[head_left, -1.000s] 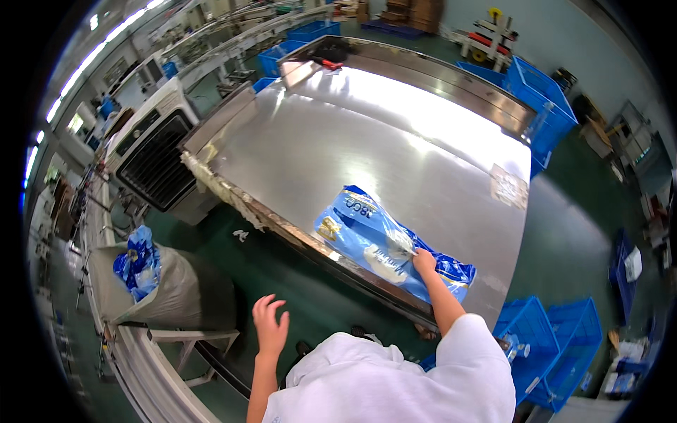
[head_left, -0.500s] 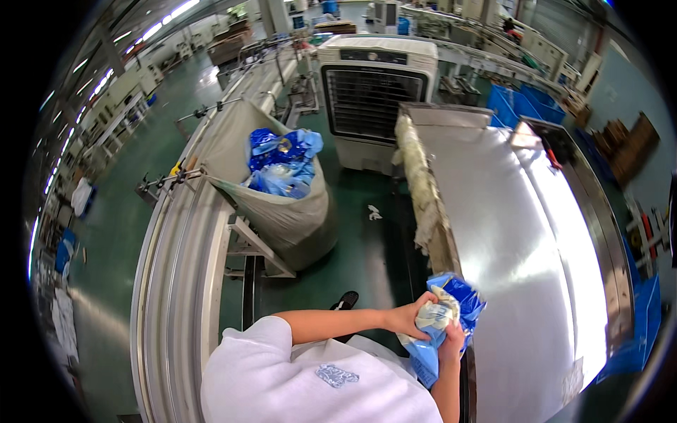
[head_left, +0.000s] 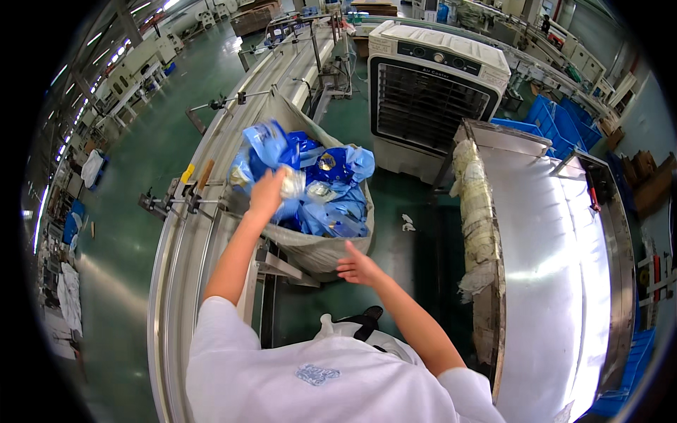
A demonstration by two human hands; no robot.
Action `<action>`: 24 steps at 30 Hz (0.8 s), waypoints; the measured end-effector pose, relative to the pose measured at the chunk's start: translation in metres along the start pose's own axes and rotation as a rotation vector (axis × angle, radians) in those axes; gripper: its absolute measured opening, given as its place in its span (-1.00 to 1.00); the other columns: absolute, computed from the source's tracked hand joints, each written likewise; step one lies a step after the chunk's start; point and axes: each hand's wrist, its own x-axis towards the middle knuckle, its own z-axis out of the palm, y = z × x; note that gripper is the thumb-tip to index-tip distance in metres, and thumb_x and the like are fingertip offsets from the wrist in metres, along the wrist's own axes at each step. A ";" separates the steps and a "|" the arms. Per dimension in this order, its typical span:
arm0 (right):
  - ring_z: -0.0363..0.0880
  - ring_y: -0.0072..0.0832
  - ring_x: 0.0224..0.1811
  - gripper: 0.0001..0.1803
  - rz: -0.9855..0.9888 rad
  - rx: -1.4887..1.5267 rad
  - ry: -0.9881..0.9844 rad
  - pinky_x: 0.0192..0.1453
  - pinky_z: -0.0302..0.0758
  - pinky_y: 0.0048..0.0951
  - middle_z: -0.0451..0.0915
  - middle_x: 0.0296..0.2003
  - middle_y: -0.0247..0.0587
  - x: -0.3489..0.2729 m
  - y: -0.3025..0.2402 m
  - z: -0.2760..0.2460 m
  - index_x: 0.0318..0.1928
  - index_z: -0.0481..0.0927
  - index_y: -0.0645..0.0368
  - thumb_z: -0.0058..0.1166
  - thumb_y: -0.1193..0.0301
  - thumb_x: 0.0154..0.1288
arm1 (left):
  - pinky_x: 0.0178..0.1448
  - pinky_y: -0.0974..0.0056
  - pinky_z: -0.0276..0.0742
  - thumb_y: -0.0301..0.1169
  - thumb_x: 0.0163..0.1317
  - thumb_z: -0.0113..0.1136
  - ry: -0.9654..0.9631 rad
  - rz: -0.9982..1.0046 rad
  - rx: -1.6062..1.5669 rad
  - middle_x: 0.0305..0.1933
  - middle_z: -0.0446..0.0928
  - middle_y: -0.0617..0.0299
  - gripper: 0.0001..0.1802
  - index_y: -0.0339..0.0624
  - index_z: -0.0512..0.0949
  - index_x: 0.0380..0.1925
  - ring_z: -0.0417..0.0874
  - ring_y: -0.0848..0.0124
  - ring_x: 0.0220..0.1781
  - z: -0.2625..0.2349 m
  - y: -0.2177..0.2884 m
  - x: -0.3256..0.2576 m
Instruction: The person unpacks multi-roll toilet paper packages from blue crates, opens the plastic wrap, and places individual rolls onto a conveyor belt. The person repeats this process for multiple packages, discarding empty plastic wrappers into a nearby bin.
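My left hand [head_left: 268,192] is over the left rim of a large beige fabric sack [head_left: 317,255], its fingers closed on a crumpled blue plastic bag [head_left: 266,144] with a whitish part. Motion smears the held bag somewhat. Inside the sack lies a heap of crumpled light and dark blue plastic bags [head_left: 335,204], some with gold and white prints. In front of the sack's near right side, my right hand [head_left: 360,268] is held out with its fingers apart and nothing in it.
Left of the sack runs a long metal conveyor [head_left: 204,236] with clamps and rods on its edge. A white air cooler [head_left: 441,84] stands beyond. To the right is a steel table [head_left: 543,268] with a worn, padded edge [head_left: 479,211]. White scraps [head_left: 407,223] lie on the green floor.
Both hands have moved left, away from the steel table's edge. The blue bag, held in both hands before, is now over the sack in my left hand; my right hand has let go.
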 end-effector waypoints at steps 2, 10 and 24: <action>0.52 -0.49 -0.42 -0.28 0.189 0.044 0.084 -0.46 0.43 -0.54 0.51 -0.35 -0.23 0.055 -0.004 0.028 -0.10 0.45 0.23 -0.08 -0.25 0.15 | -0.08 0.10 0.49 -0.34 -0.12 0.32 -0.562 0.093 -0.025 -0.19 0.55 -0.01 -0.52 -0.08 0.47 -0.11 0.58 0.04 -0.15 0.057 -0.048 -0.006; 0.21 -0.59 -0.78 -0.77 -0.080 0.039 0.104 -0.71 0.12 -0.48 0.33 -0.76 -0.40 0.101 0.035 0.026 -0.63 0.45 0.08 0.01 0.31 0.12 | -0.27 0.10 0.43 -0.25 0.04 0.14 -1.807 0.691 -0.102 -0.36 0.59 0.21 -0.69 -0.18 0.59 -0.25 0.53 0.29 -0.39 0.285 -0.043 -0.041; 0.24 -0.66 -0.69 -0.65 -0.303 -0.214 0.050 -0.59 0.19 -0.55 0.30 -0.72 -0.50 0.058 0.096 0.027 -0.51 0.50 0.09 -0.11 0.16 0.31 | -0.21 0.07 0.43 -0.33 0.04 0.11 -1.757 0.606 0.020 -0.33 0.57 0.11 -0.74 -0.19 0.58 -0.27 0.54 0.19 -0.32 0.352 0.010 -0.091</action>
